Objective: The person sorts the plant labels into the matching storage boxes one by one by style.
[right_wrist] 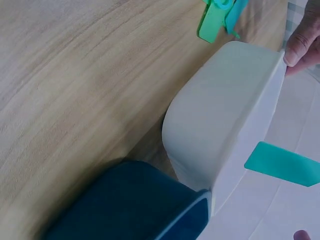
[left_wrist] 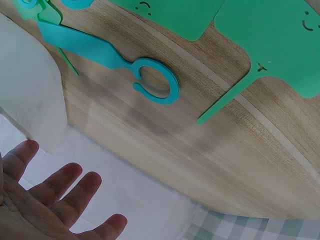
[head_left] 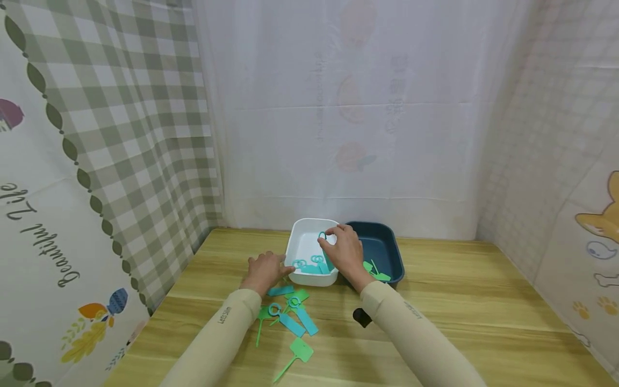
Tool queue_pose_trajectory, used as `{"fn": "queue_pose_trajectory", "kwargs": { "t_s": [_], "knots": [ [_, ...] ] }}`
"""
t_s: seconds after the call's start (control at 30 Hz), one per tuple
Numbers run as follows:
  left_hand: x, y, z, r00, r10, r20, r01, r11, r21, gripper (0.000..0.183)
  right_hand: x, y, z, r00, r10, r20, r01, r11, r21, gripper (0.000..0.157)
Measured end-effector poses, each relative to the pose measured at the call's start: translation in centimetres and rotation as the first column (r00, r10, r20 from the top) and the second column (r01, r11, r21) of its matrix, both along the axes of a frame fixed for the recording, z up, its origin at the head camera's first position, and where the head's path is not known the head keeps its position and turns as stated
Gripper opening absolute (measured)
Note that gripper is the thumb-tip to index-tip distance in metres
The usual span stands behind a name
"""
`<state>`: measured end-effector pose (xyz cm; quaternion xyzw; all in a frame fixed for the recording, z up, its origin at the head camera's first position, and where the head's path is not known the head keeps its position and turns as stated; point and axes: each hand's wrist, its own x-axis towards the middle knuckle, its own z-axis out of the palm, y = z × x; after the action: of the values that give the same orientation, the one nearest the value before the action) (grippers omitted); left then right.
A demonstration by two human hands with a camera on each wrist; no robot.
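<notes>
"What is the right hand (head_left: pixel 345 251) doing?"

"It's above the white rounded-rectangular tub (head_left: pixel 307 239), thumb and forefinger pinching the ring end of a teal, flat plastic tag (right_wrist: pixel 282 164). The tag's strip slants down over the tub; the right wrist view catches just one fingertip."

"And the left hand (head_left: pixel 265 270)?"

"At the tub's left side, touching its rim. The outer fingers are spread, but I can't tell whether the thumb and forefinger pinch the rim or only rest there."

"What's in the tub?"

"Several teal ring-ended plastic tags (head_left: pixel 311 269), bunched at its near end, some overlapping."

"Anything beside it?"

"A dark navy rounded-rectangular tub (head_left: pixel 383 248), touching its right side, with bright green plastic tags (head_left: pixel 380 277) at the near end, partly behind the right arm."

"And in front of it?"

"On the wood-grain table (head_left: pixel 450 317), three teal tags (head_left: pixel 292 325) and three green square-headed, thin-stemmed tags (head_left: pixel 302 349). Most overlap in a loose cluster close to the white tub; one green tag lies apart, farthest from it. The left wrist view shows little faces cut into the green heads."

"Behind the tub?"

"A white hanging cloth (head_left: pixel 280 161); off to its left, a green-and-white checked cloth (head_left: pixel 159 107)."
</notes>
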<state>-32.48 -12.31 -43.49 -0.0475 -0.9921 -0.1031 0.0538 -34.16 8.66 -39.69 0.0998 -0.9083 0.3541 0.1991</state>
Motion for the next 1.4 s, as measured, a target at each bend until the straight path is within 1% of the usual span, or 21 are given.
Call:
{"fn": "queue_pose_trajectory", "kwargs": {
  "t_s": [0.1,0.17,0.27,0.4,0.5,0.6,0.73,0.9,1.0,1.1,1.23,1.33,1.4],
  "knots": [
    [0.0,0.2,-0.1,1.000,-0.011,-0.005,0.011,1.000,0.004,0.056,-0.1,0.0,-0.3,1.000,-0.008,0.013,0.009,1.000,-0.004,0.031],
    [0.0,0.3,-0.2,1.000,-0.017,-0.003,0.017,1.000,0.007,0.056,-0.1,0.2,-0.5,1.000,-0.013,0.026,0.013,1.000,0.013,0.033],
    [-0.1,0.5,-0.2,1.000,-0.024,-0.004,0.024,1.000,0.013,0.057,-0.1,0.5,-0.7,0.998,-0.022,0.055,0.019,0.998,0.056,0.041],
    [-0.1,0.6,-0.2,1.000,-0.017,-0.002,0.017,1.000,0.019,0.057,0.1,1.2,-0.6,0.996,-0.034,0.085,0.025,0.993,0.112,0.052],
    [-0.2,0.6,-0.1,1.000,-0.008,0.003,0.008,1.000,0.015,0.056,0.1,2.0,-0.3,0.993,-0.037,0.109,0.023,0.991,0.132,0.057],
    [-0.3,0.5,-0.1,1.000,0.002,0.014,-0.002,1.000,0.009,0.056,-0.1,3.1,0.0,0.987,-0.048,0.156,0.021,0.985,0.169,0.062],
    [-0.3,0.5,-0.1,1.000,0.010,0.021,-0.010,1.000,0.000,0.057,-0.4,5.1,0.2,0.969,-0.072,0.235,0.012,0.968,0.251,0.070],
    [-0.3,0.3,0.0,1.000,0.016,0.020,-0.016,1.000,-0.010,0.057,-0.9,8.8,0.6,0.946,-0.082,0.315,-0.033,0.938,0.344,0.079],
    [-0.3,0.2,0.0,1.000,0.018,0.019,-0.017,1.000,-0.015,0.057,-1.0,11.0,0.8,0.934,-0.081,0.349,-0.070,0.915,0.398,0.082],
    [-0.3,0.1,0.0,1.000,0.016,0.021,-0.016,1.000,-0.013,0.057,-0.8,12.9,0.9,0.916,-0.084,0.392,-0.108,0.889,0.444,0.085],
    [-0.3,0.1,0.0,1.000,0.013,0.025,-0.013,1.000,-0.013,0.057,-0.5,14.9,0.7,0.885,-0.068,0.460,-0.174,0.869,0.463,0.093],
    [-0.3,0.0,-0.1,1.000,0.013,0.025,-0.013,1.000,-0.016,0.058,-0.3,15.8,0.2,0.863,-0.017,0.504,-0.234,0.872,0.430,0.096],
    [-0.3,0.1,-0.1,1.000,0.012,0.026,-0.012,1.000,-0.017,0.058,-0.2,16.3,-0.3,0.853,0.023,0.521,-0.272,0.873,0.406,0.095]
  ]
}}
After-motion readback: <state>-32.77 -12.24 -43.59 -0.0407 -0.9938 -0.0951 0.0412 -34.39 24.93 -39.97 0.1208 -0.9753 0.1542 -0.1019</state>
